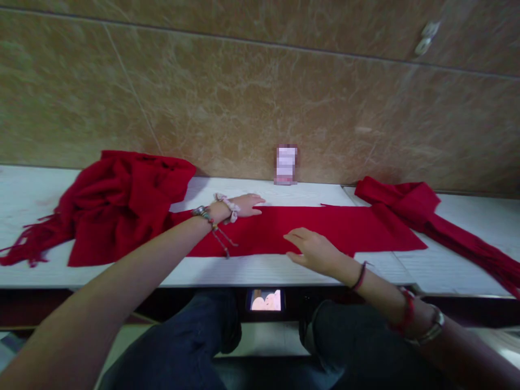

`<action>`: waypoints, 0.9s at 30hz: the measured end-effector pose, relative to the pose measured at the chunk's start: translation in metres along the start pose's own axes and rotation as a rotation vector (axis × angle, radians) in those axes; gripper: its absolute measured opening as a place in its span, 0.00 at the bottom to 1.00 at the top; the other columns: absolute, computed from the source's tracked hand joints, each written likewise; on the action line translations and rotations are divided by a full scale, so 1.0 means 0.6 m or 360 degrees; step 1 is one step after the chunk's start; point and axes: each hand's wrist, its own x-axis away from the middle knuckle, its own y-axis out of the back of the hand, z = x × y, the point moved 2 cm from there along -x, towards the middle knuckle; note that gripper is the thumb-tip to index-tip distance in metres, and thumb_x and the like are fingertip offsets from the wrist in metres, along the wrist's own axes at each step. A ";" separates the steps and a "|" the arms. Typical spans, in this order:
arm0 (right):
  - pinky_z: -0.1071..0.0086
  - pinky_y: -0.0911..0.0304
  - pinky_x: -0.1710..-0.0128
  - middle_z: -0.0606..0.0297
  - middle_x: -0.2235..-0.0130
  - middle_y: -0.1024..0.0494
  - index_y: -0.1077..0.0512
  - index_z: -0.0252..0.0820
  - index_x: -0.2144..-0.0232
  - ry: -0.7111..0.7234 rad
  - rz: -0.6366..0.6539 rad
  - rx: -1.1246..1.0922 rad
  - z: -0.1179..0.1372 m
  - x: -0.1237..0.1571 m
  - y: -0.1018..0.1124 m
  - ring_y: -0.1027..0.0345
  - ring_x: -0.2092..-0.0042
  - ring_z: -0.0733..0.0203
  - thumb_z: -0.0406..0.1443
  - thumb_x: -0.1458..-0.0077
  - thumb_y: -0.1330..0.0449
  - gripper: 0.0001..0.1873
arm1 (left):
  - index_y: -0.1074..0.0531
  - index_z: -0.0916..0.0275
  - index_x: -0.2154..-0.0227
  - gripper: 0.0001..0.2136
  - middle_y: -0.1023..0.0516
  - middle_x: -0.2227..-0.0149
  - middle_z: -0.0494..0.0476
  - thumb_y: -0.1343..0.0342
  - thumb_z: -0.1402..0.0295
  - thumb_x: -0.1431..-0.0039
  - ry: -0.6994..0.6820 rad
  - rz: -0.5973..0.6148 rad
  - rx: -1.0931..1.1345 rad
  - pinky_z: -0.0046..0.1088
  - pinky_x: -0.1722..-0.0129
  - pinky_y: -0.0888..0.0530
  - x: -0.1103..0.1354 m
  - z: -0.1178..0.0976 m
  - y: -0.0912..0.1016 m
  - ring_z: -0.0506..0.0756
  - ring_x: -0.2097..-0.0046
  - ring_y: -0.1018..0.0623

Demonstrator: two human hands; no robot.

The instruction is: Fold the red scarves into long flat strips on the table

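Observation:
A red scarf (345, 227) lies spread flat along the white counter (36, 189) in front of me. My left hand (246, 205) rests flat on its far edge near the middle, fingers stretched out, with bracelets on the wrist. My right hand (314, 250) lies palm down on the scarf's near edge, fingers together and extended. Neither hand grips the cloth. To the left, a bunched pile of red fringed scarf (117, 206) sits on the counter. The scarf's right end (439, 222) trails crumpled toward the right edge.
A brown marble wall (244, 97) rises right behind the counter. A small blurred pink and white box (286, 164) stands against it. Below the counter edge, a lit phone screen (265, 299) shows between my knees.

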 end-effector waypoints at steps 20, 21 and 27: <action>0.67 0.45 0.72 0.61 0.70 0.30 0.33 0.36 0.71 0.0352 -0.0305 0.0425 0.097 -0.065 -0.052 0.38 0.67 0.59 0.27 0.46 0.48 0.06 | 0.28 0.66 0.72 0.10 0.24 0.70 0.53 0.44 0.64 0.56 -0.0097 0.0071 0.0665 0.21 0.66 0.36 -0.098 0.071 -0.015 0.51 0.66 0.30; 0.67 0.45 0.72 0.62 0.71 0.31 0.33 0.36 0.72 0.0358 -0.0340 0.0447 0.096 -0.064 -0.053 0.39 0.68 0.60 0.26 0.46 0.48 0.06 | 0.29 0.67 0.72 0.10 0.24 0.71 0.53 0.43 0.65 0.57 -0.0100 0.0062 0.0717 0.22 0.66 0.36 -0.099 0.072 -0.016 0.51 0.66 0.30; 0.68 0.51 0.75 0.64 0.74 0.33 0.34 0.37 0.72 0.0384 -0.0491 0.0581 0.081 -0.055 -0.027 0.42 0.72 0.62 0.26 0.45 0.50 0.07 | 0.30 0.65 0.67 0.15 0.25 0.69 0.53 0.43 0.61 0.57 -0.0151 -0.0018 0.1004 0.23 0.66 0.34 -0.102 0.075 -0.004 0.51 0.66 0.29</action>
